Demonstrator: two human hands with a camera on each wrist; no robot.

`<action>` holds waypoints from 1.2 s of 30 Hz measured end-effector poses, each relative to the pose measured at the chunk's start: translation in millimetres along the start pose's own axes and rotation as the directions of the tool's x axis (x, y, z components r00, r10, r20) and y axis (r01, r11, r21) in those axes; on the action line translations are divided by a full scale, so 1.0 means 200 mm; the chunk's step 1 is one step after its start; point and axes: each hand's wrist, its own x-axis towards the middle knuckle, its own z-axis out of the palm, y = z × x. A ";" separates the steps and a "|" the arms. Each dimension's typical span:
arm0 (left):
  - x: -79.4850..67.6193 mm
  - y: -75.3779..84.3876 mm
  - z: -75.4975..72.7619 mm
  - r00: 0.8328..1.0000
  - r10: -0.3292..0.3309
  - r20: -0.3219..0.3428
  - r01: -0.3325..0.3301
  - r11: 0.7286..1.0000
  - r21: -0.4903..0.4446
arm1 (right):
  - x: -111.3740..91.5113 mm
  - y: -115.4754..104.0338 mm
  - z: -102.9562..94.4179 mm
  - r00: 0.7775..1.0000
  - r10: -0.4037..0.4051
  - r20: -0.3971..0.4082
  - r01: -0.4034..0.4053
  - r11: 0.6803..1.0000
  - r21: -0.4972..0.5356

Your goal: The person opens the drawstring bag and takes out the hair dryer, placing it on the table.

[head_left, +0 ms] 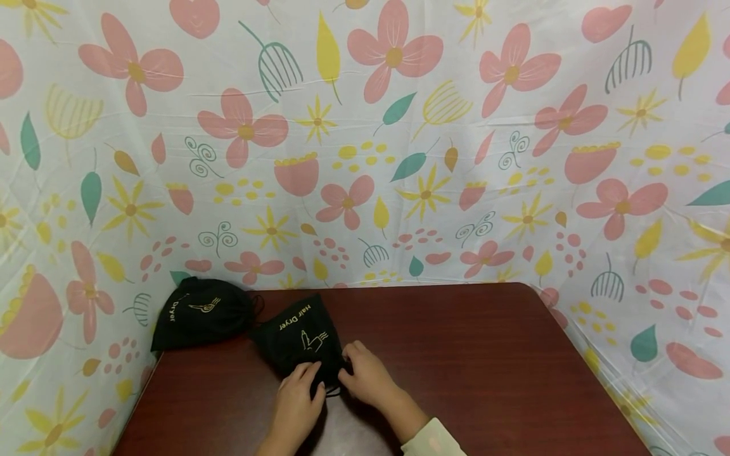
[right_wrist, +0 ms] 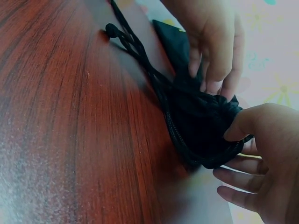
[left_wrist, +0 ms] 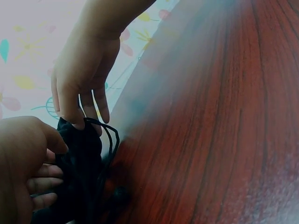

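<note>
A dark red-brown table [head_left: 473,354] with a streaked wood grain and a rounded far right corner forms the work surface; a whitish glare lies near the middle of its near side. A white cloth [head_left: 365,126] printed with pink, yellow and green flowers and leaves hangs behind the table's far edge and along both its sides.

At the table's far left corner a rounded black pouch [head_left: 205,326] covers the edge, its gold lettering partly lost in a fold. Its right end lies just beside the bag being handled; whether the two touch is hard to tell. A pale sleeve [head_left: 433,440] shows on the right forearm over the table's near side.

The Hair Dryer bag [head_left: 296,335], black with a gold dryer drawing, lies left of the table's middle. Its long axis runs slantwise: the closed end points to the table's far left, the mouth to the near edge, and the lettering is upside down to the wearer. The left hand [head_left: 299,400] holds one side of the mouth between thumb and bent fingers. The right hand [head_left: 367,375] pinches the other side, thumb over the gaping rim, remaining fingers loosely spread below. A drawstring [right_wrist: 156,84] with a knot [right_wrist: 112,31] trails from the mouth over the table.
</note>
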 end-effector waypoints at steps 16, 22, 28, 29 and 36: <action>0.00 0.02 0.03 1.000 -0.014 0.009 0.014 1.000 -0.028 | -0.03 0.00 -0.01 0.998 0.037 -0.046 -0.034 0.998 0.060; 0.00 0.03 0.03 1.000 -0.009 0.011 0.010 0.999 -0.037 | -0.03 -0.01 -0.02 0.994 0.013 -0.111 -0.009 0.999 0.033; 0.00 0.03 0.03 1.000 -0.001 0.012 0.001 0.999 -0.036 | -0.04 -0.02 -0.03 0.996 0.036 -0.078 -0.032 0.998 0.046; 0.00 0.03 0.03 1.000 0.003 0.012 -0.002 0.999 -0.036 | -0.04 -0.02 -0.04 0.997 0.042 -0.070 -0.039 0.998 0.046; 0.00 0.03 0.03 0.999 0.004 0.034 -0.003 0.999 -0.051 | -0.05 -0.03 -0.04 0.996 0.089 -0.006 -0.088 0.994 0.071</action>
